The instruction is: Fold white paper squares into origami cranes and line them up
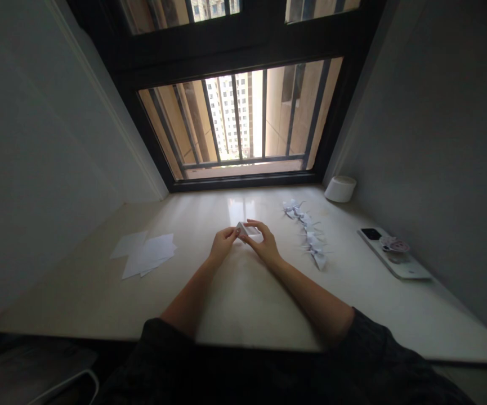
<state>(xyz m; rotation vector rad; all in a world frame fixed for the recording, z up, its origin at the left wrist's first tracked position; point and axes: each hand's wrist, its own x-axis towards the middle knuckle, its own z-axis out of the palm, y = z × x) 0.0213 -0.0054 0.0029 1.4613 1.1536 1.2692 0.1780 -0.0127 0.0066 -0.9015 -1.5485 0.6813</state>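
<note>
Between my two hands, just above the middle of the pale sill, is a small piece of folded white paper point(242, 229). My left hand point(223, 243) pinches its left side between thumb and fingers. From the right, the thumb and curved fingers of my right hand point(263, 241) close on the same piece. Its exact folds are partly hidden by the fingers. To the right lies a row of several folded paper cranes point(309, 230). Over on the left, loose white paper sheets point(155, 254) lie overlapping.
A white phone point(407, 269) with a round grip on its back lies at the right. Behind it, by the wall, stands a white cup-shaped object point(340, 189). The dark window frame point(243, 183) borders the sill's far side; the sill's front edge is near my body.
</note>
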